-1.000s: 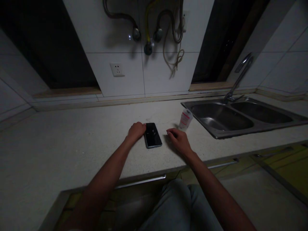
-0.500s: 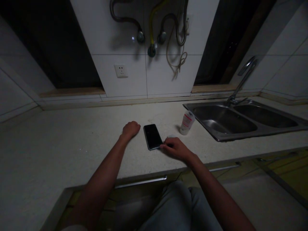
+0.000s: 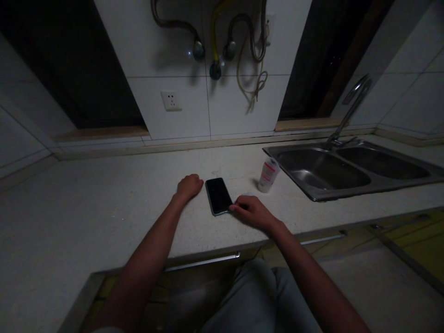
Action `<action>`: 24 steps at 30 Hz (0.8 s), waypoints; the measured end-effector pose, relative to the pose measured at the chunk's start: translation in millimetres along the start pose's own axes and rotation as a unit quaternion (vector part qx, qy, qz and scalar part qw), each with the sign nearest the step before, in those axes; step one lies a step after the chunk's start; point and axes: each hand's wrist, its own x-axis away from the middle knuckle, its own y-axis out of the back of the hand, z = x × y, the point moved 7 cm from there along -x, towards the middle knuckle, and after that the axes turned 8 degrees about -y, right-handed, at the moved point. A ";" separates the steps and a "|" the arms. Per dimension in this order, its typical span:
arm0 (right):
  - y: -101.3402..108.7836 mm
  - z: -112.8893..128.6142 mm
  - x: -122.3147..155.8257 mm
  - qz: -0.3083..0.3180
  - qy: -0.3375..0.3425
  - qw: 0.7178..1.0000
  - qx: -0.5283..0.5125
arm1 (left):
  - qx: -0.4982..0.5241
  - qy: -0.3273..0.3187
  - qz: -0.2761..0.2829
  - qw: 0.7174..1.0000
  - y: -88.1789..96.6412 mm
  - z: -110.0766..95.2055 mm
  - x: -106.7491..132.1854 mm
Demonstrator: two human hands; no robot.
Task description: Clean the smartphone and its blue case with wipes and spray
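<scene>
A black phone (image 3: 218, 195) lies flat, screen up, on the pale countertop (image 3: 104, 203). My left hand (image 3: 189, 186) rests on the counter just left of the phone, its fingers curled into a loose fist with nothing in it, a small gap from the phone's edge. My right hand (image 3: 251, 212) lies knuckles-up on the counter with its fingertips pinching the phone's near right corner. A small white bottle (image 3: 268, 174) with a red label stands behind my right hand.
A steel double sink (image 3: 350, 169) with a tall tap (image 3: 350, 108) fills the right side of the counter. Hoses (image 3: 243, 41) and a wall socket (image 3: 171, 100) hang on the tiled wall behind. Drawer handles (image 3: 203, 262) run under the counter's front edge.
My left hand drew back from the phone's left edge and now rests apart from it. My right hand moved left from the bare counter onto the phone's near right corner.
</scene>
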 end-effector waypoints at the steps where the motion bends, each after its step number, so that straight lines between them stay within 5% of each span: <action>1: 0.3 0.0 -0.1 -0.002 0.001 1.000 0.002 | 0.002 -0.002 -0.002 1.000 0.0 -0.5 0.1; 17: 2.7 2.5 -0.2 -0.032 0.008 0.999 0.024 | -0.013 -0.044 -0.012 0.999 -4.1 -13.2 2.8; 24: 6.0 -7.5 -1.9 -0.087 -0.035 0.993 0.074 | 0.027 0.002 -0.012 1.000 4.3 -20.2 9.5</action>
